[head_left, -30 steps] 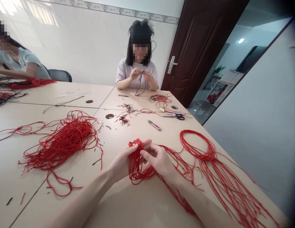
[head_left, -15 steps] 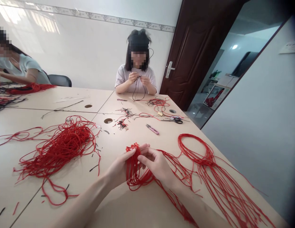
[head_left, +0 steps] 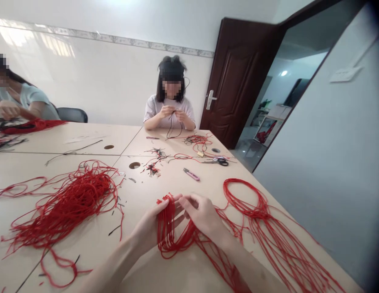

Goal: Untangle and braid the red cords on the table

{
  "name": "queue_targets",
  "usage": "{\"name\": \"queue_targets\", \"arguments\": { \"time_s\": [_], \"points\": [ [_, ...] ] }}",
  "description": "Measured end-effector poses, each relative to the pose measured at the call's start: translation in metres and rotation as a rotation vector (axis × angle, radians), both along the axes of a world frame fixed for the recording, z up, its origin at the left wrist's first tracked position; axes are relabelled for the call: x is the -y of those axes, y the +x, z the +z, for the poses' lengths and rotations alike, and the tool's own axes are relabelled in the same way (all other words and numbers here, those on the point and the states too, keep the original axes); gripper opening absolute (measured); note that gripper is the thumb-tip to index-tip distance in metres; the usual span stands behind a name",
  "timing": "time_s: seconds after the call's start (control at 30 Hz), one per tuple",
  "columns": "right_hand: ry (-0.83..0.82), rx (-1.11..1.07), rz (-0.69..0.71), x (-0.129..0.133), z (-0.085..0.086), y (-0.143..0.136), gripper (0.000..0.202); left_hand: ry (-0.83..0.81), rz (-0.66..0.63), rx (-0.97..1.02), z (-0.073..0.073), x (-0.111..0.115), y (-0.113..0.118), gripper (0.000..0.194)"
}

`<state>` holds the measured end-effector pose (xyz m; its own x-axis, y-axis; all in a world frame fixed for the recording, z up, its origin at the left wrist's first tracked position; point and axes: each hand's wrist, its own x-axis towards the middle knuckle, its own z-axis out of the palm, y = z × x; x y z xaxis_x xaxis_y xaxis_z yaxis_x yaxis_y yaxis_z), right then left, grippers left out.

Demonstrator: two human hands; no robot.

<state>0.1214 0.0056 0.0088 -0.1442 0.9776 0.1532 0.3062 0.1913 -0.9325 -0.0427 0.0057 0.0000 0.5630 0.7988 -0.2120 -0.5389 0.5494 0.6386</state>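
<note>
A looped bundle of red cords (head_left: 165, 230) with small knots hangs over my left hand (head_left: 149, 224), whose thumb presses the cords against the fingers. My right hand (head_left: 204, 212) is beside it, with thumb and fingers curled together near the left fingertips. What sits between the right fingertips is hidden. From the bundle, cords curve beneath my right hand and trail over the table toward the lower right. To the right lies a coiled hank of red cord (head_left: 261, 213) with long loose ends.
A tangled red cord pile (head_left: 82, 203) lies left. Ahead are pink thread snips (head_left: 191, 174), black-handled scissors (head_left: 219, 162) and cord scraps (head_left: 152, 167). Across the table (head_left: 165, 181), one person (head_left: 169, 106) handles dark cord; another person (head_left: 33, 97) sits far left.
My right thumb has moved off the hanging cords, up toward the left fingertips. The cord bundle still hangs from my left hand. The view has tilted up slightly.
</note>
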Motion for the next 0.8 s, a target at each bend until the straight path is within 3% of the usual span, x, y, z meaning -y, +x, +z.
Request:
{"name": "queue_targets", "arguments": {
  "time_s": [0.07,0.1,0.2,0.27,0.33,0.37,0.43,0.5,0.6,0.7,0.8],
  "points": [
    [0.105,0.149,-0.193,-0.024,0.028,0.021,0.04,-0.023,-0.012,0.017,-0.003,-0.002,-0.001,0.039],
    [0.136,0.237,-0.258,-0.038,0.051,0.035,0.05,-0.03,-0.021,0.024,-0.003,-0.004,-0.001,0.041],
    [0.271,0.442,-0.554,-0.076,0.143,0.076,0.08,-0.041,-0.022,0.023,-0.004,-0.006,-0.001,0.046],
    [0.235,0.489,-0.685,-0.093,0.2,0.091,0.066,-0.047,-0.005,0.027,-0.002,-0.006,-0.001,0.046],
    [0.148,0.511,-0.639,-0.099,0.228,0.089,0.06,-0.052,0.012,0.043,-0.001,-0.004,-0.002,0.045],
    [0.102,0.525,-0.576,-0.095,0.229,0.082,0.058,-0.052,0.011,0.052,-0.001,-0.003,-0.002,0.043],
    [0.041,0.559,-0.422,-0.072,0.205,0.06,0.045,-0.042,-0.008,0.068,-0.002,-0.002,-0.002,0.039],
    [-0.024,0.605,-0.233,-0.033,0.158,0.036,0.021,-0.03,-0.026,0.08,-0.004,-0.001,-0.002,0.034],
    [0.03,0.67,0.098,0.015,0.08,0.009,0.028,-0.005,-0.022,0.065,-0.007,-0.002,-0.001,0.031],
    [0.081,0.495,0.14,0.027,0.033,-0.007,0.022,0.03,-0.019,0.034,-0.007,-0.002,-0.002,0.03],
    [0.081,0.353,0.111,0.018,0.02,-0.015,0.022,0.039,-0.005,0.02,-0.005,-0.003,-0.003,0.03]
  ]
}}
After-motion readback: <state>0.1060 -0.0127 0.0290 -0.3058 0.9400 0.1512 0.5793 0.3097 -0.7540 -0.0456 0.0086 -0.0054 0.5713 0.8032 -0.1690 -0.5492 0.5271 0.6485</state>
